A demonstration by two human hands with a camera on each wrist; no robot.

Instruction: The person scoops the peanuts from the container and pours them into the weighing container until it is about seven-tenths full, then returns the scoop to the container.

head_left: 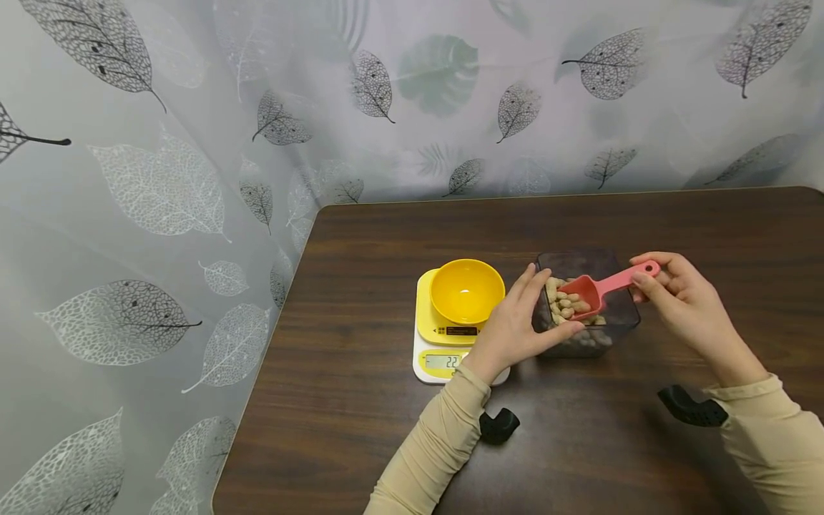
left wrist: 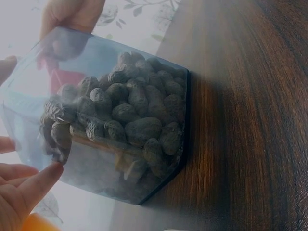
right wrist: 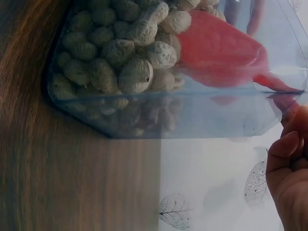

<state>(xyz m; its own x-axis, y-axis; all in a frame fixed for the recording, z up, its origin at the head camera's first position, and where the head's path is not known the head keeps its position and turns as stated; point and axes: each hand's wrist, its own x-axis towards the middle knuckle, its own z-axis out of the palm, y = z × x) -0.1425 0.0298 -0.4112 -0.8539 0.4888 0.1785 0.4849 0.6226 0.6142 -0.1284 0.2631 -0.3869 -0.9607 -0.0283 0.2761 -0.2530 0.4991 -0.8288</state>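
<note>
A pink scoop (head_left: 584,295) lies with its bowl among peanuts (head_left: 561,306) in a clear, dark-tinted plastic container (head_left: 621,315). My right hand (head_left: 692,307) pinches the scoop's handle end, past the container's right rim. At the left side, my left hand (head_left: 515,325) rests on the container with fingers extended and spread, the thumb along its front rim. In the left wrist view a fingertip of it touches the clear wall. The right wrist view shows the scoop's bowl (right wrist: 224,50) tilted against the peanuts (right wrist: 132,57), through the wall.
Left of the container stands a yellow and white kitchen scale (head_left: 423,340) with a lit display, partly covered by my left hand. On it sits a yellow bowl (head_left: 466,292). Leaf-patterned curtains (head_left: 444,143) hang behind the dark wooden table (head_left: 347,343).
</note>
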